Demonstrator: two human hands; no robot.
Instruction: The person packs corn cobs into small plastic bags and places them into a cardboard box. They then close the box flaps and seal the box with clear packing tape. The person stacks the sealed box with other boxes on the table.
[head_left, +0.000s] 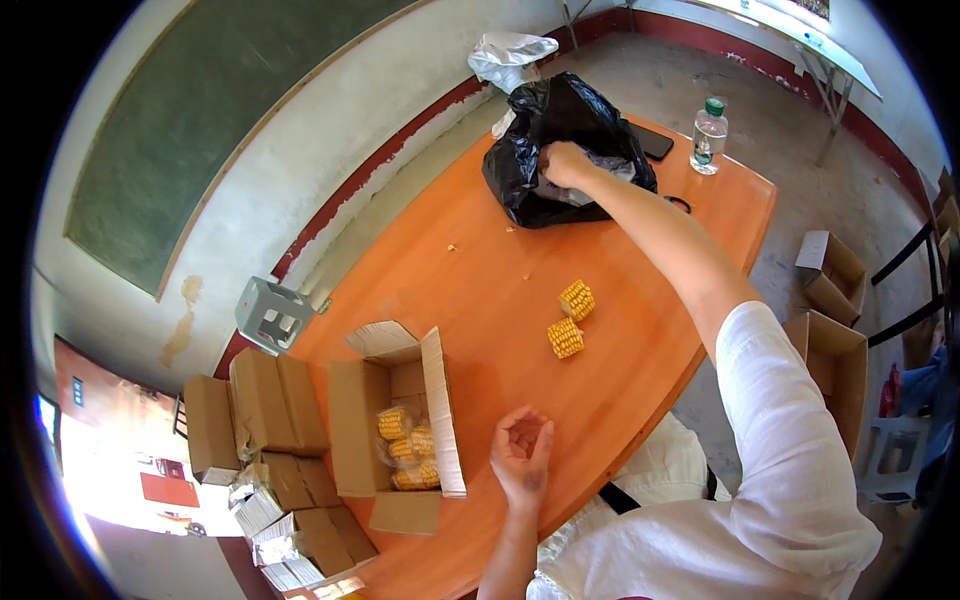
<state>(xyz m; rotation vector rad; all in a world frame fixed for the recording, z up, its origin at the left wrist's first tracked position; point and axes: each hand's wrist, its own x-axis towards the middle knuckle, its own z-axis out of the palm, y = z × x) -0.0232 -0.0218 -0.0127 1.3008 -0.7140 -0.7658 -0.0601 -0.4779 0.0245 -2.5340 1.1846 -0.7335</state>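
Note:
My right hand (566, 164) reaches across the table into the mouth of a black plastic bag (515, 165). Its fingers look curled closed, and what they hold, if anything, is hidden; whitish clear plastic lies inside the bag beside it. Palm up near the front edge of the table, my left hand (522, 448) is loosely cupped and bare, its thumb apart from the fingers. Two cut pieces of corn cob, one (577, 300) just beyond the other (565, 338), lie on the tabletop between my hands. An open cardboard box (350, 430) to the left contains several bagged corn pieces (408, 440).
On the orange table (480, 330), a water bottle (709, 137) and a dark phone (652, 142) are right of the bag. Closed cardboard boxes (275, 410) stack at the left edge. A grey stool (272, 315) stands beyond the far-left edge; open boxes (835, 365) are on the right floor.

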